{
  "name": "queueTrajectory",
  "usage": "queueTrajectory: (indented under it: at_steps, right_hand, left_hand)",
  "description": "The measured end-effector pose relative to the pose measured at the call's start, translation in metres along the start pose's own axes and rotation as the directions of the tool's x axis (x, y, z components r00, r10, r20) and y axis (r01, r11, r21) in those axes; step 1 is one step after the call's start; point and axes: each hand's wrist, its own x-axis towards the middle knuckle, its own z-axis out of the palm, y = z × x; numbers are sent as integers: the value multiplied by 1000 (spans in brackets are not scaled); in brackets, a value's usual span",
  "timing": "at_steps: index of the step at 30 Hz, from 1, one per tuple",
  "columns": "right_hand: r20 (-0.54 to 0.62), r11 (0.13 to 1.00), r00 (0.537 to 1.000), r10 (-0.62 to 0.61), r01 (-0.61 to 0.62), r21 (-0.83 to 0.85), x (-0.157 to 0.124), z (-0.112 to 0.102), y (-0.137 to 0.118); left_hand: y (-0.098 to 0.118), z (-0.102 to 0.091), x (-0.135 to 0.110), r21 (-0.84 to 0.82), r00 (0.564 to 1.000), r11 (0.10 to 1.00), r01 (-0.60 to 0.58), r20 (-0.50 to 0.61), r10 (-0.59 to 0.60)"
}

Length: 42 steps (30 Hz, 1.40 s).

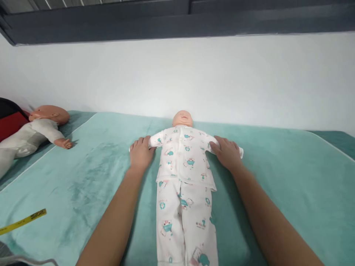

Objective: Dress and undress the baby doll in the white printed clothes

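At the head view's centre, the clothed doll [183,159] lies face-up, its long axis 12-to-6 o'clock, head [182,119] at 12 near the wall [183,77]. Left hand [141,152] and right hand [229,153] cover its sleeves [157,139] at 10 and 2; whether either grip is clenched, I cannot tell. Another doll [41,127] lies towards 9, a yellow strip [23,221] towards 8.

The widest passage I can see runs over the green blanket [294,188] beyond the person's right arm [266,214]. On the other side, a hand could pass between the left arm [116,218] and the bare-headed doll [30,133] lying by a red and black bag [12,125]; a flat yellow strip [23,221] crosses nearer in. The patterned-pajama doll [183,159] fills the middle, with the left hand [141,153] and right hand [229,152] over its sleeves, leaving narrow gaps beside its body. Close behind its head, the wall [249,81] blocks the way.
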Motion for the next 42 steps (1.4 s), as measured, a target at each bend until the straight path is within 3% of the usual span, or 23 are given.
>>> queueTrajectory:
  at_steps: [5, 7, 9, 13, 16, 18, 20, 23, 25, 28, 35, 40, 42]
  right_hand:
    - [-4, 999, 999, 33, -33, -39, -16, -12, 50]
    - [-64, 995, 994, 90, -92, -28, -21, -16, 62]
    - [-122, 980, 973, 198, -198, 15, -25, -20, 67]
    - [-54, 945, 945, 321, -316, 90, -30, -27, 64]
    - [-32, 941, 950, 309, -301, 153, -30, -30, 60]
    - [-55, 919, 953, 297, -269, 288, -28, -30, 61]
    - [-83, 839, 947, 310, -231, 492, -25, -29, 63]
    - [-80, 588, 911, 404, -191, 786, -21, -28, 67]
    - [-58, 450, 888, 457, -175, 876, -19, -29, 69]
    - [-45, 388, 871, 489, -171, 906, -18, -29, 70]
    - [-84, 468, 866, 493, -183, 865, -17, -26, 68]
    - [-141, 760, 892, 429, -272, 590, -16, -24, 69]
    - [-147, 819, 904, 401, -282, 499, -15, -24, 68]
  left_hand:
    - [-32, -5, -16, -18, 984, 989, 146, -97, -147]
    - [-39, -8, -22, -58, 949, 962, 266, -159, -272]
    - [-42, -10, -27, -122, 917, 927, 355, -149, -371]
    - [-41, -13, -32, -254, 922, 901, 353, -72, -381]
    - [-41, -12, -31, -283, 928, 902, 326, -84, -362]
    - [-42, -10, -30, -294, 932, 905, 307, -100, -349]
    - [-42, -9, -30, -305, 935, 910, 281, -125, -331]
    - [-40, -9, -30, -315, 936, 916, 247, -166, -310]
    - [-39, -9, -31, -316, 931, 917, 244, -189, -312]
    - [-38, -8, -32, -304, 915, 912, 274, -209, -344]
    - [-44, -1, -28, -243, 881, 892, 380, -199, -429]
    - [-44, -1, -27, -196, 885, 902, 384, -199, -420]
    - [-42, -1, -27, -181, 892, 912, 367, -209, -401]
